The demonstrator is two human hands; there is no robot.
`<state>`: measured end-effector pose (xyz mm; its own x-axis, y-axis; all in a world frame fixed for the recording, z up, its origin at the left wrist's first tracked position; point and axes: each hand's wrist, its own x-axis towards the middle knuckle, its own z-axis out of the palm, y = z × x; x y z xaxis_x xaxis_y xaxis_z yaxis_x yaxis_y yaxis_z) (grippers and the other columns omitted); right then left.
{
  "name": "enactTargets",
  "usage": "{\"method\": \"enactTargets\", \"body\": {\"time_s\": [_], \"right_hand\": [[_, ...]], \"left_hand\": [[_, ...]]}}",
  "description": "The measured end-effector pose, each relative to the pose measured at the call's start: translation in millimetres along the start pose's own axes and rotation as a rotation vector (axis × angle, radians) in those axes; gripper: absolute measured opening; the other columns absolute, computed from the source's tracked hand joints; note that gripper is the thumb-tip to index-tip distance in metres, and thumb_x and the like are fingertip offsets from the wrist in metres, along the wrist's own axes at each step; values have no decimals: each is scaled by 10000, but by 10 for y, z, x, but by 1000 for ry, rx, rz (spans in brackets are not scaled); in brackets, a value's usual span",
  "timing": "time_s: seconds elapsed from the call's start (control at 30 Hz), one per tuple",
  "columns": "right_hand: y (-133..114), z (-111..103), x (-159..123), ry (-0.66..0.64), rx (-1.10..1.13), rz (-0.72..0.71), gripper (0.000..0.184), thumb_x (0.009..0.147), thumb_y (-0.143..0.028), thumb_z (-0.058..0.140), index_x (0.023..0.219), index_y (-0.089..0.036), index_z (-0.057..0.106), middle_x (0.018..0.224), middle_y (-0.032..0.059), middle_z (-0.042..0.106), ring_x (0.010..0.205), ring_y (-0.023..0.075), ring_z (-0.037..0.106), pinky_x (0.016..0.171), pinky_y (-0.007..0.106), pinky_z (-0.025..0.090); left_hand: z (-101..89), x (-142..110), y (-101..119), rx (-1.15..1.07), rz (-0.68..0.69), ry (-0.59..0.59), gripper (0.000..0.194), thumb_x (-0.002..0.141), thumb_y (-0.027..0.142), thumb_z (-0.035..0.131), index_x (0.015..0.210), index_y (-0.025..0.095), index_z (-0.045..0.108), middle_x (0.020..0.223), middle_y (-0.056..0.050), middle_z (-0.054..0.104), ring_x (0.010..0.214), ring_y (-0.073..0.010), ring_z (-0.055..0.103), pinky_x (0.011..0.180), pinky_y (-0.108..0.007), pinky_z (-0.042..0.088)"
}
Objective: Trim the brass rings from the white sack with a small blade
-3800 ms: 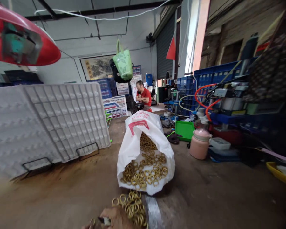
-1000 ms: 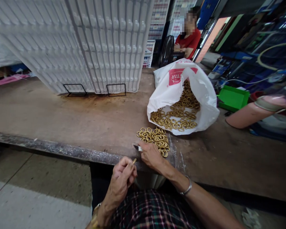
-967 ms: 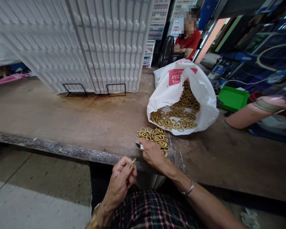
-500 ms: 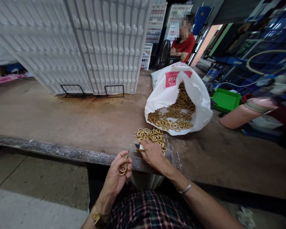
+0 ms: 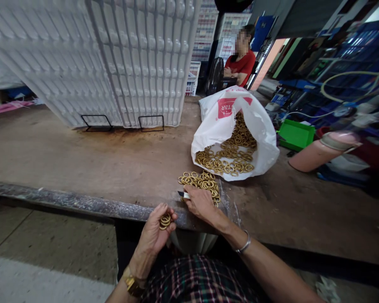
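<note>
Several brass-coloured rings lie in the curled fingers of my left hand, palm up just off the table's front edge. My right hand grips a small knife with a dark blade and a white handle; the blade points left. That hand rests against a loose pile of rings on the table, covering part of it. Behind the pile lies a white sack with red print. Its mouth gapes toward me, and many more rings show inside.
White moulded trays stand upright on the brown table, with black wire stands at their foot. A pink flask and a green tray are at the right. A person in red sits beyond the sack.
Since a second ago my left hand has turned palm up, showing several rings where one ring edge showed at the fingertips. My right hand stays by the pile with the knife. The view has shifted slightly.
</note>
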<state>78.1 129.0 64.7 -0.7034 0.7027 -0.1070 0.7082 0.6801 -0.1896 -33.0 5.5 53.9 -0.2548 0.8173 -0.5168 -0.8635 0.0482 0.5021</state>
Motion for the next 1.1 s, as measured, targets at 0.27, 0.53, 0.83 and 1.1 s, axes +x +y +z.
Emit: {"method": "enactTargets", "body": {"time_s": [0.27, 0.53, 0.83, 1.1], "right_hand": [[21, 4, -3, 29, 20, 32, 206, 797, -234, 451, 983, -189, 524, 837, 60, 669, 751, 192, 621, 576, 252, 300], [94, 48, -42, 160, 190, 51, 164, 789, -190, 456, 927, -198, 545, 739, 34, 641, 650, 159, 574, 570, 242, 284], [8, 148, -29, 289, 715, 11, 166, 833, -320, 447, 768, -192, 529, 644, -26, 520, 611, 121, 476, 578, 214, 345], [21, 36, -48, 267, 757, -14, 198, 864, -331, 420, 900, -194, 559, 794, 7, 599, 710, 133, 528, 654, 235, 384]], "left_hand": [[100, 95, -33, 223, 102, -44, 320, 654, 362, 706, 695, 166, 457, 584, 53, 493, 485, -53, 462, 374, -132, 298], [216, 176, -65, 416, 183, 51, 391, 633, 414, 683, 867, 184, 470, 543, 82, 464, 430, -51, 402, 350, -136, 261], [218, 303, -156, 631, 293, 16, 369, 700, 487, 609, 845, 159, 524, 514, 76, 443, 407, -45, 360, 358, -141, 252], [269, 274, -69, 801, 506, 49, 217, 715, 374, 620, 694, 160, 587, 512, 51, 464, 459, -77, 382, 454, -180, 305]]}}
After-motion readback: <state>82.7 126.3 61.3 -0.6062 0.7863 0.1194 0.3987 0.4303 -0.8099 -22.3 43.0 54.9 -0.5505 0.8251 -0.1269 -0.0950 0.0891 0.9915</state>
